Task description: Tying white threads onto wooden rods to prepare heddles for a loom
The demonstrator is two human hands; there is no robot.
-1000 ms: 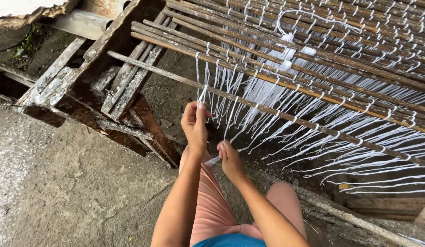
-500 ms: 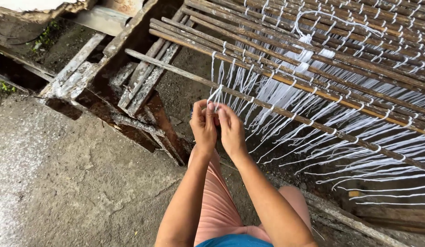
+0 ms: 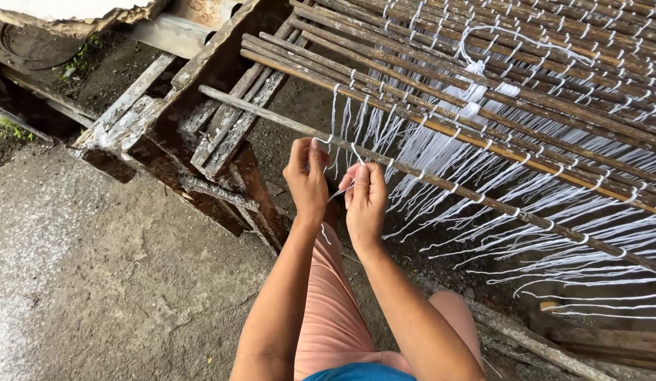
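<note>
Since the earlier frame both our hands have come level below the lowest thin brown stick, at its left end. Above it, the wide mat of brown sticks laced with white string looks mostly bound; this stick seems the latest. Our left hand and right hand each pinch the white string end closed between them. We cannot make out the knot, and the mat runs off right.

A thin white string runs taut between the fingertips of both hands, just below a long bare stick. The stick lies slanted across the frame, with more white strings knotted along it and hanging loose.
</note>
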